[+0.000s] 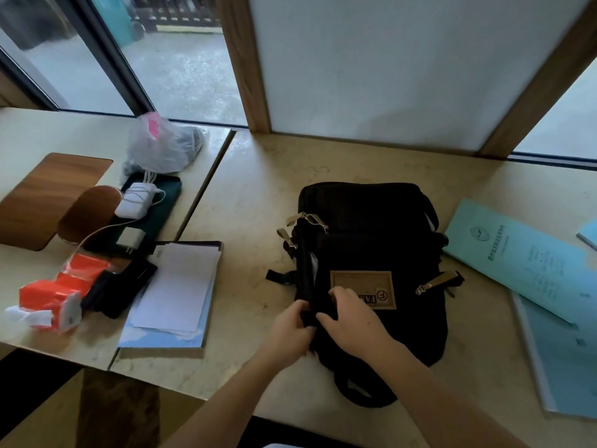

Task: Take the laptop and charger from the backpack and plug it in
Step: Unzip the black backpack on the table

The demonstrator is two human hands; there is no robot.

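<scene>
Access to the black fabric backpack (371, 253) is the step in hand; it lies flat on the beige stone-look table (258, 176), tan patch uppermost, with neither a laptop nor a charger drawn out of it. Both hands work its near left edge; the left hand (290, 331) pinches the fabric at the side seam, fingers curled round it; the right hand (352, 318) lies over the front panel, its fingertips pressed to the same seam, apparently gripping a fold or a zip pull, though the pull itself is hidden.

Next move, as judged: hold the edge taut with one hand and run the zip open with the other, then reach inside; metal zip pulls (310, 219) show further up the bag.

Surroundings: a white power adapter with wound cable (134, 200) on a dark green sleeve (158, 208) on the adjoining table to the left; whether this is the task's charger cannot be told; loose white paper sheets (181, 286), an orange tissue pack (55, 292), a clear plastic bag (161, 143); pale blue booklets (523, 260) just beside the backpack on the right, limiting room to set a laptop down; no socket is in view.
</scene>
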